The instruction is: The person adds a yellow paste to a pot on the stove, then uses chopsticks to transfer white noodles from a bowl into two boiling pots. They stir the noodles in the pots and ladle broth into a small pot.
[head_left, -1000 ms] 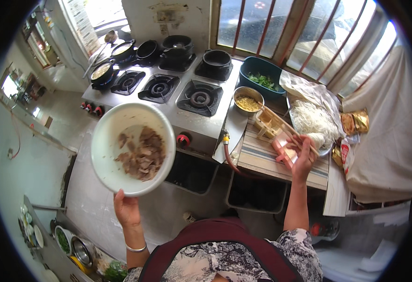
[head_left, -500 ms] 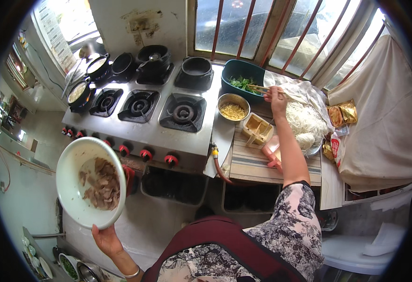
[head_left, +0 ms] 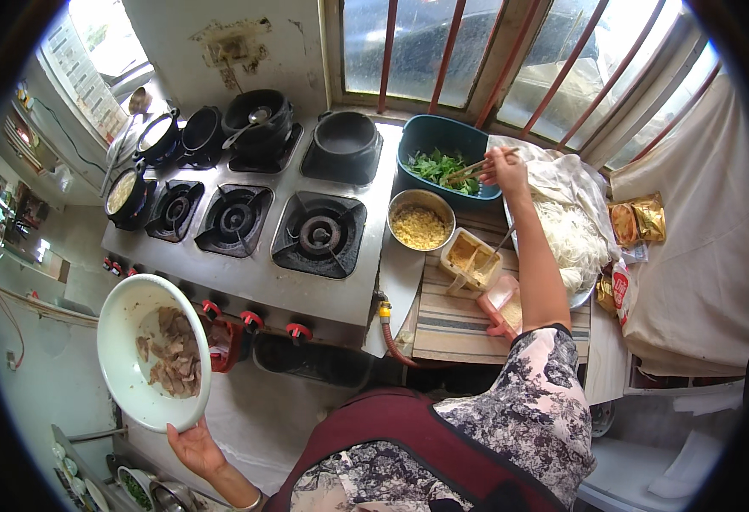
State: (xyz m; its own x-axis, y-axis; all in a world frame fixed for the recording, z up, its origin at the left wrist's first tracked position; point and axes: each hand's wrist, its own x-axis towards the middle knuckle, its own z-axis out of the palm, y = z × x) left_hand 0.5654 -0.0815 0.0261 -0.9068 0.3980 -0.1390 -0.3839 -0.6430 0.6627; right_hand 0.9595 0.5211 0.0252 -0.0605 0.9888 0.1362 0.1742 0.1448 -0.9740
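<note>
My left hand [head_left: 197,450] grips the lower rim of a white bowl [head_left: 127,375], tilted and held out in front of the stove. Slices of cooked meat [head_left: 174,354] lie in the bowl. My right hand [head_left: 506,171] is closed around a pair of wooden chopsticks [head_left: 470,172]. Their tips reach into green leaves [head_left: 437,165] inside a dark teal basket [head_left: 408,141] by the window. Just below the basket stands a metal bowl of chopped yellow food [head_left: 419,227]. My right forearm passes over part of a large tray of white noodles [head_left: 566,239].
A steel gas stove [head_left: 263,247] fills the left and middle, with black pots [head_left: 349,136] on its back burners. Two small pots [head_left: 124,194] sit at its left end. A divided seasoning box [head_left: 470,258] and a pink container [head_left: 502,305] rest on the striped board [head_left: 442,328].
My right hand has shifted slightly, and the chopsticks now point more steeply down into the leaves. The white bowl has drifted a little left and lower. The whole view has shifted slightly.
</note>
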